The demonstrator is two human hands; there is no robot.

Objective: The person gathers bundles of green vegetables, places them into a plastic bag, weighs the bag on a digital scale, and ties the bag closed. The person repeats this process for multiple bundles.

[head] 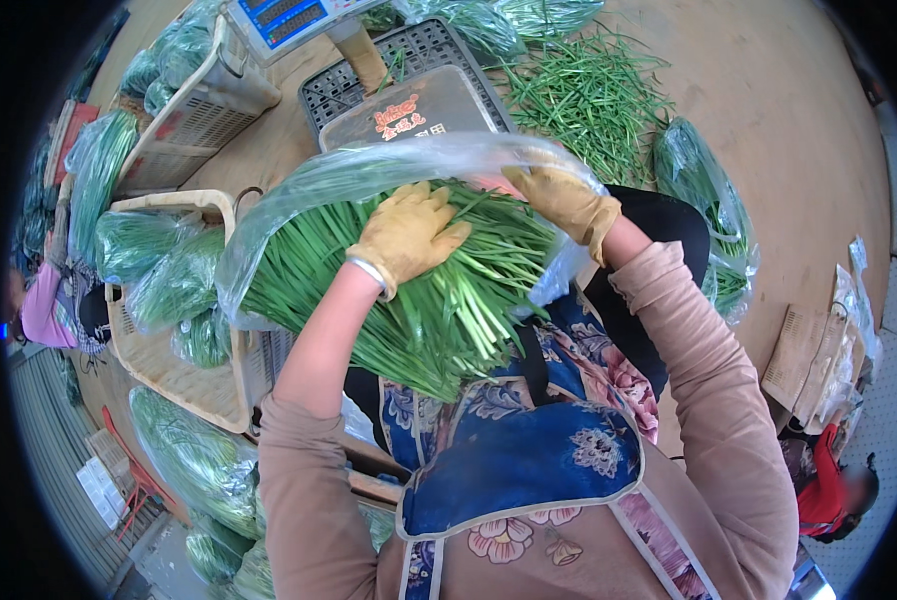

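Observation:
A large bundle of green garlic chives [328, 277] lies across my lap, with pale stem ends pointing right and towards me. My left hand [411, 236], in a tan glove, rests flat on top of the leaves with the thumb apart. At the bundle's upper right, my gloved right hand [565, 195] grips the edge of a clear plastic bag [306, 187]. The bag arches over the far side of the chives and wraps their left end. The right fingertips are partly hidden by plastic. A patterned blue apron [523, 450] covers my lap beneath the bundle.
A platform scale [418, 105] with a display [283, 19] stands just ahead. Loose chives [583, 105] lie beyond it. Bagged chives [703, 210] rest at the right. Plastic crates [175, 401] with bagged bundles stand left. Other people [51, 304] are at both sides.

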